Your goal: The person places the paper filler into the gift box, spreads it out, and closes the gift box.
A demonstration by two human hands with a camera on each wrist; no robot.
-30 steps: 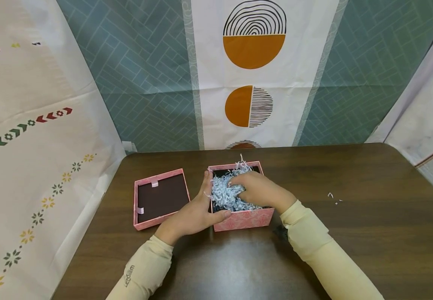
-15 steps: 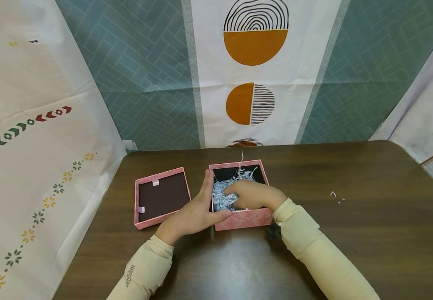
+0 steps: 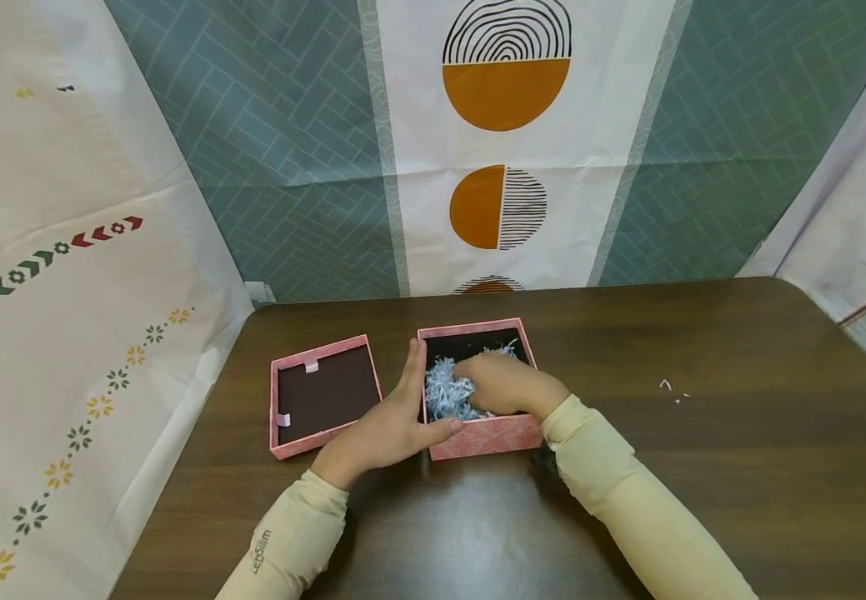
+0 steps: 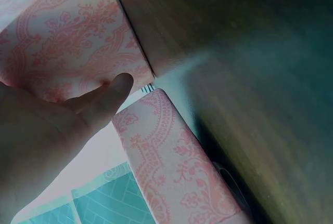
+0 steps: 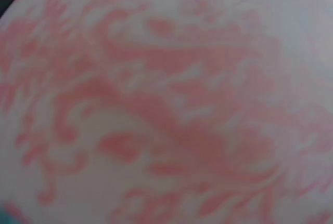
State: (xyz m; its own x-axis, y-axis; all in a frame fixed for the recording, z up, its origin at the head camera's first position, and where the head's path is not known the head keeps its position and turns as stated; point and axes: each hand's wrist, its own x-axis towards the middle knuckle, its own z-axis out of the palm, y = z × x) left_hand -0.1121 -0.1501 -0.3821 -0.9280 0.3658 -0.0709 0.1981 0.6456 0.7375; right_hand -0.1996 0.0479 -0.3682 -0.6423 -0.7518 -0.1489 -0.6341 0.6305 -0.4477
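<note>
Pink patterned box (image 3: 485, 440), on dark table (image 3: 703, 483), right of shallow pink lid (image 3: 327, 392): mouth upward, slightly skewed; long axis cannot be told. Left hand (image 3: 387, 425): straight fingers at left wall, thumb spread along near wall. Right hand (image 3: 503, 383): among blue shreds (image 3: 448, 390), grip hidden, cannot tell.

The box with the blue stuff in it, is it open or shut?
Open. The box shows blue shreds and a dark inside from above, and what looks like its lid lies beside it.
</note>
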